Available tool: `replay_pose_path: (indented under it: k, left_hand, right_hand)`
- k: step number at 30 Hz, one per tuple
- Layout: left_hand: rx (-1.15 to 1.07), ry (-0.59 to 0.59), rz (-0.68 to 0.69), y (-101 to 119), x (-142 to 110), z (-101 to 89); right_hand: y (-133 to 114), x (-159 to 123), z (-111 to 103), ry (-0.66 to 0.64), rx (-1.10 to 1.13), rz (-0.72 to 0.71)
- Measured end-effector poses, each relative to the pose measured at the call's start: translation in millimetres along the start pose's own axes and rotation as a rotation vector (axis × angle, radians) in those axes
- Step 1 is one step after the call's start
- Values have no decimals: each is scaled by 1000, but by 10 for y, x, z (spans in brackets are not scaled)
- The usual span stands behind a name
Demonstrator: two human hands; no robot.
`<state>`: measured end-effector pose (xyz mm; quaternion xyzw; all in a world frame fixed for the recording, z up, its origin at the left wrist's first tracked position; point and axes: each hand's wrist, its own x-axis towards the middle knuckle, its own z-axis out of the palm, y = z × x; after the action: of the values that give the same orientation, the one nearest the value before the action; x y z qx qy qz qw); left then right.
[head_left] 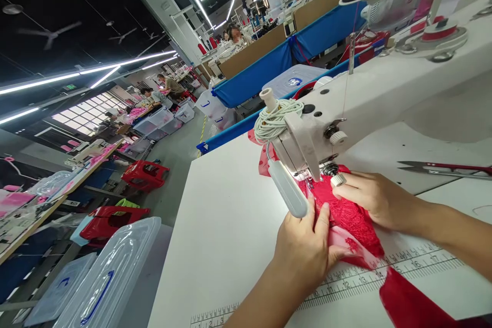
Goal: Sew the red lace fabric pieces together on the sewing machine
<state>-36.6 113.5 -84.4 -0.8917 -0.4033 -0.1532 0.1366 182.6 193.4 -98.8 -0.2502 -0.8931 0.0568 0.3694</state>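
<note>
Red lace fabric (351, 218) with a sheer pink part lies under the needle area of a white sewing machine (369, 87). My left hand (303, 246) is at the near left side of the fabric, holding it between fingers and thumb, fingertips close to the presser foot (309, 182). On the far right side, my right hand (371, 197) has its fingers bent onto the lace beside the machine's needle end. Its fingertips are partly hidden behind a white knob (338, 180). A grey-handled lever (288, 189) hangs just above my left fingers.
Dark-bladed scissors (442, 168) lie on the right of the white table (215, 225). A printed ruler (346, 287) runs along its near side, with plain red fabric (411, 302) across it. Lidded plastic boxes (111, 271) and red stools (146, 180) stand left. Other people work farther back.
</note>
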Motion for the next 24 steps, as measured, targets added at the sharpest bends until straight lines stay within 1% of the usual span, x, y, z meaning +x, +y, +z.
replay_pose_path:
  k: [4,9,15,17,18,21,22,23,24]
  left_hand:
    - [24,19,-4,37,8,-19]
    - [24,26,-9,34,26,-37]
    - [52,64,-6,8,50,23]
    - [63,91,-5,3,61,31]
    - [71,103,-8,5,66,23]
    - [65,110,-25,36,76,-45]
    - [51,105,-30,53,78,-77]
    - [34,98,-33,71,79,-108]
    - [18,88,-35,88,79,-135]
  right_hand:
    - [26,-20,26,9,-10,2]
    - [35,-31,32,34,-27,-15]
    - [40,-27,49,-20,50,74]
    - [27,0,33,-61,124,152]
    - [16,19,15,-100,179,213]
    - [-29,77,-69,-254,377,421]
    - [-44,86,-98,-297,414,463]
    - [-54,87,-121,-326,420,466]
    - [-61,79,-136,-326,386,431]
